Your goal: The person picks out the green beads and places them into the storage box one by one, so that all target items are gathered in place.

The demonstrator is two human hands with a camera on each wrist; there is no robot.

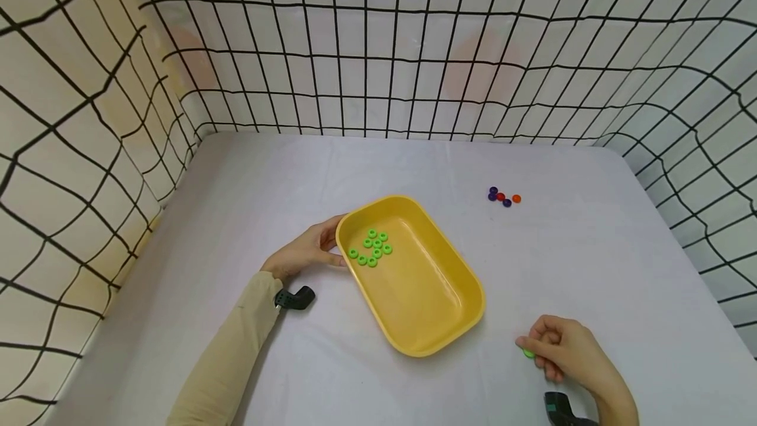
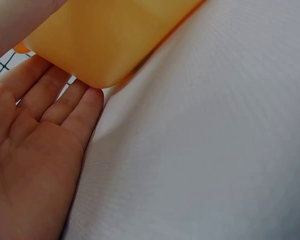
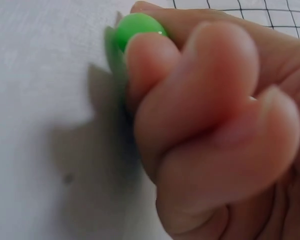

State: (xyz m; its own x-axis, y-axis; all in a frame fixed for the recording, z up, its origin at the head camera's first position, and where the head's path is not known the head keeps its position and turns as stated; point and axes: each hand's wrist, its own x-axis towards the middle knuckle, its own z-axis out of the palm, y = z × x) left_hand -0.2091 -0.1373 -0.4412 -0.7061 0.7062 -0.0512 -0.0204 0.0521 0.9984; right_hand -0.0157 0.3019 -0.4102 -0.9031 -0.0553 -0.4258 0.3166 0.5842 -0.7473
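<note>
**Green ring pinched beside yellow tray**

Right hand (image 1: pixel 568 350) curled, pinching one green ring (image 1: pixel 528 353) at the table (image 1: pixel 591 261), right of the yellow tray (image 1: pixel 440 340). Left hand (image 1: pixel 304 252) flat, fingers straight against the tray's left end. Green rings (image 1: pixel 371 247) lie inside; darker rings (image 1: pixel 503 197) well apart.

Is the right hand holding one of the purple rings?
No, the right hand pinches a green ring in its fingers; the purple rings lie untouched farther back on the table.
</note>
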